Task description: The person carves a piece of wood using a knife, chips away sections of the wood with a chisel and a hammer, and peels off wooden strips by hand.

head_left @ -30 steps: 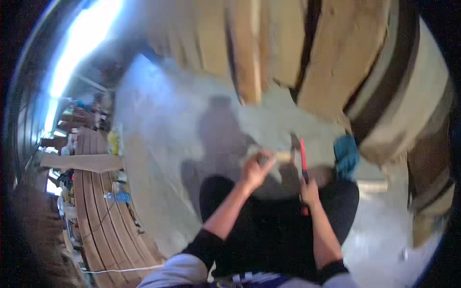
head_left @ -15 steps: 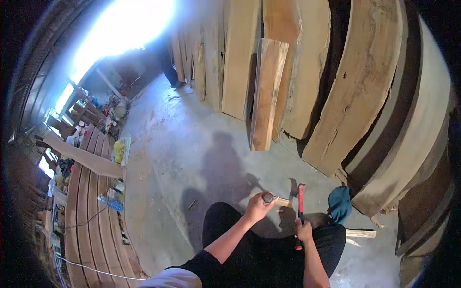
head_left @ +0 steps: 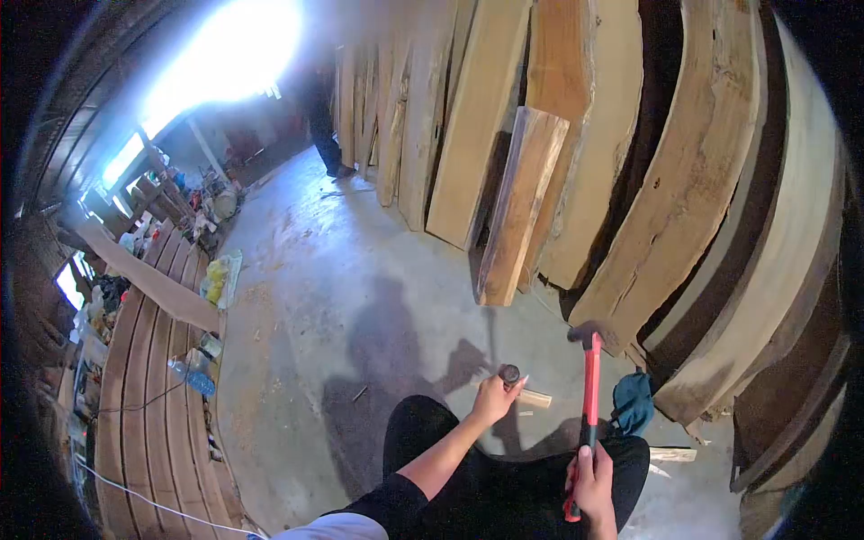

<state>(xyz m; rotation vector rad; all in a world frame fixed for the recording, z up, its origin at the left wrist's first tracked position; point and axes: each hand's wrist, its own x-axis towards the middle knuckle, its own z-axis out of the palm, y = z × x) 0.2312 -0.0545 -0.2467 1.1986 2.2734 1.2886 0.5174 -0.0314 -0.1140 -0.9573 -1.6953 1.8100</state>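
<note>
My left hand is closed around an upright chisel, seen from above by its round dark butt end; its blade is hidden below. Under and beside that hand, a short pale piece of wood lies on the concrete floor. My right hand grips a hammer with a red and black handle. The hammer's dark head is up and away from the chisel, to its right. My knees in dark trousers are on either side of the hands.
Several large wooden slabs lean along the right, with a shorter board before them. A dark teal cloth and a wood offcut lie by my right knee. A slatted bench stands left. A person's dark leg shows far back.
The hammer has come up and away from the chisel, and my right hand has shifted down and right in view. My left hand still holds the chisel. The camera view has turned slightly.
</note>
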